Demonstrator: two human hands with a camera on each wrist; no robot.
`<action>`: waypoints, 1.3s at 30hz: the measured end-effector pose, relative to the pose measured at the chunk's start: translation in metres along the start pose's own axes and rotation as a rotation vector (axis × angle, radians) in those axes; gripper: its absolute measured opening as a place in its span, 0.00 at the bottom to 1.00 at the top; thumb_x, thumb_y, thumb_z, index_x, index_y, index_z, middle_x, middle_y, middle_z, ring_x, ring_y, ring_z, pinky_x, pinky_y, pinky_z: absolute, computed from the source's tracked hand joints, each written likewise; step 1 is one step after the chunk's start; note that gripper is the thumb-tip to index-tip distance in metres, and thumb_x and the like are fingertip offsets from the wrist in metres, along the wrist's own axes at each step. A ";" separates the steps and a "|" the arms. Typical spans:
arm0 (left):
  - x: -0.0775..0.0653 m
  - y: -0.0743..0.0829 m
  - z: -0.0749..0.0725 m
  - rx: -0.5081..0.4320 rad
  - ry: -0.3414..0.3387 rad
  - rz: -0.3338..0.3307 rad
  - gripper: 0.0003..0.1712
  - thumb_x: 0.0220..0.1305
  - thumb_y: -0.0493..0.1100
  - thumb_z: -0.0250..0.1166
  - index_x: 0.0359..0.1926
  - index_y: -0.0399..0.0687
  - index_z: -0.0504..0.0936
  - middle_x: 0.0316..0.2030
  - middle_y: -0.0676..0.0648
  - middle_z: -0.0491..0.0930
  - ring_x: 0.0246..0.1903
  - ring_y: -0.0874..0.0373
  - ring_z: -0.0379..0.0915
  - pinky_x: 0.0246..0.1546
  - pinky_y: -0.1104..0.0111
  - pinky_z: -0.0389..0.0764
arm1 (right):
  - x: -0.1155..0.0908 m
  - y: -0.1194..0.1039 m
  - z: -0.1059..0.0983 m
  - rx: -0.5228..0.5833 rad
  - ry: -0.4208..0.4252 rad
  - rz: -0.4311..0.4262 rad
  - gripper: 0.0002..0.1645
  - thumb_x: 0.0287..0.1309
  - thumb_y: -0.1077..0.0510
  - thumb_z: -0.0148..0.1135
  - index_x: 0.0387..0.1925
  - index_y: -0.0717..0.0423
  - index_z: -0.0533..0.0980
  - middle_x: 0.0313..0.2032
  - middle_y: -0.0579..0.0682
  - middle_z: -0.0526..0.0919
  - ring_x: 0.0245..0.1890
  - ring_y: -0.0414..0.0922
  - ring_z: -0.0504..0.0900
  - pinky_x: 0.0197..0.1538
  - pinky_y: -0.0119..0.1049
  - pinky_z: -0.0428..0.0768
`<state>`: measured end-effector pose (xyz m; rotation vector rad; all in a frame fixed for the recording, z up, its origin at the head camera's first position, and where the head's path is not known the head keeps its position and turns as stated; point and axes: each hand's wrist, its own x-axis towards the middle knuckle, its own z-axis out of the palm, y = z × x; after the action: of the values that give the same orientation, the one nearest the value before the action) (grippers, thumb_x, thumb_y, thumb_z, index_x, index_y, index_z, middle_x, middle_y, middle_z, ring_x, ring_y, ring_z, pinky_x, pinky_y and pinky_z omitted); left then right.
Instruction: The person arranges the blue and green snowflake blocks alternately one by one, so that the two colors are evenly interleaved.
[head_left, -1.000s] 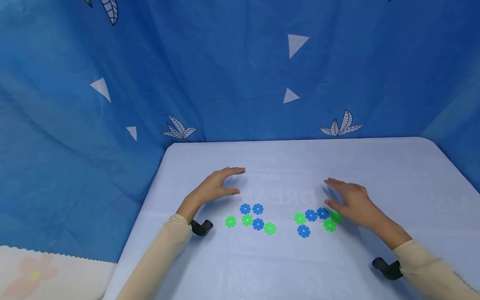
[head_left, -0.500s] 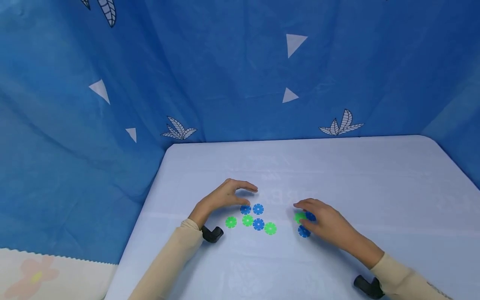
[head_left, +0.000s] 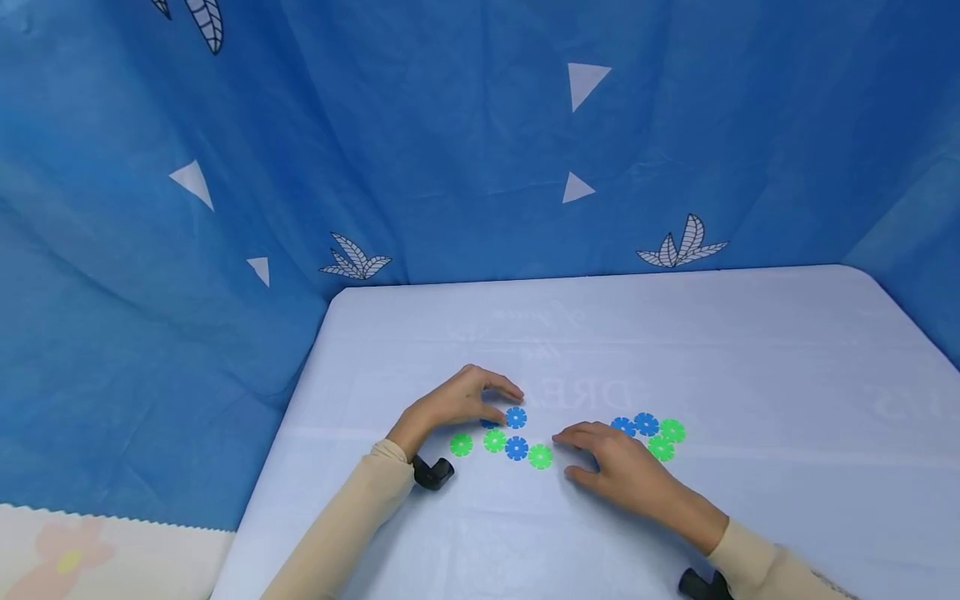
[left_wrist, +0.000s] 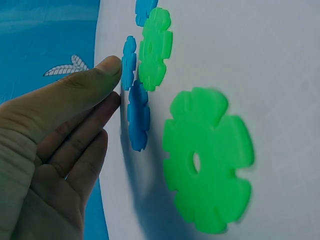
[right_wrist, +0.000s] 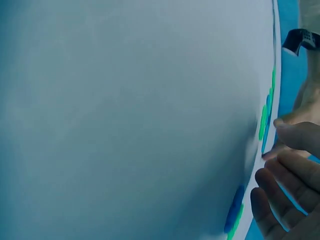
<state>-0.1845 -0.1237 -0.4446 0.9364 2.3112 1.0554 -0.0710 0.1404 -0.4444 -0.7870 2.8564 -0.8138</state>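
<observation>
My left hand (head_left: 453, 398) hovers with bent fingers above the left group of notched plastic discs, partly covering a blue disc (head_left: 490, 424). Whether it touches that disc cannot be told. Beside it lie another blue disc (head_left: 516, 417), a green disc (head_left: 494, 440) and a lone green disc (head_left: 461, 444). In the left wrist view nothing shows between the thumb (left_wrist: 100, 75) and fingers. My right hand (head_left: 626, 471), loosely spread and holding nothing visible, is just right of a green disc (head_left: 540, 457). It blocks the near-left part of the right group.
Blue discs (head_left: 646, 424) and green discs (head_left: 672, 431) lie flat behind the right hand. A white cloth (head_left: 712, 333) covers the table, whose back edge meets a blue curtain (head_left: 465, 167). Black wrist devices (head_left: 433, 474) sit at both cuffs.
Both hands have come nearer the body and toward each other. The right hand has swept left across its group toward the left one; the left hand has moved right, over the blue discs.
</observation>
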 end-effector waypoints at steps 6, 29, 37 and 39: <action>0.000 -0.001 0.001 0.011 -0.001 -0.015 0.25 0.51 0.35 0.77 0.52 0.47 0.85 0.47 0.57 0.85 0.53 0.67 0.76 0.57 0.70 0.73 | 0.005 -0.009 0.009 0.003 0.019 0.024 0.25 0.50 0.56 0.75 0.52 0.51 0.82 0.51 0.44 0.83 0.54 0.46 0.80 0.55 0.47 0.79; 0.002 0.001 0.008 0.115 0.029 -0.058 0.22 0.48 0.38 0.79 0.47 0.53 0.88 0.43 0.62 0.85 0.50 0.69 0.77 0.58 0.68 0.73 | 0.018 -0.020 0.020 -0.077 0.023 -0.005 0.24 0.45 0.53 0.78 0.47 0.51 0.84 0.46 0.45 0.85 0.49 0.44 0.81 0.48 0.44 0.82; 0.003 0.003 0.009 0.202 0.032 -0.007 0.21 0.50 0.40 0.78 0.48 0.52 0.88 0.43 0.62 0.85 0.50 0.69 0.77 0.57 0.68 0.74 | 0.021 -0.020 0.022 -0.140 0.053 -0.079 0.21 0.45 0.52 0.78 0.44 0.50 0.86 0.44 0.43 0.86 0.45 0.43 0.83 0.43 0.40 0.83; 0.003 0.004 0.009 0.235 0.036 0.010 0.22 0.50 0.41 0.78 0.49 0.52 0.88 0.43 0.61 0.85 0.50 0.69 0.77 0.57 0.68 0.74 | 0.021 -0.020 0.023 -0.157 0.063 -0.091 0.19 0.46 0.53 0.78 0.43 0.50 0.86 0.43 0.43 0.87 0.44 0.42 0.83 0.41 0.39 0.83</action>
<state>-0.1792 -0.1150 -0.4478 1.0240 2.5022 0.8218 -0.0751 0.1045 -0.4522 -0.9310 2.9893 -0.6403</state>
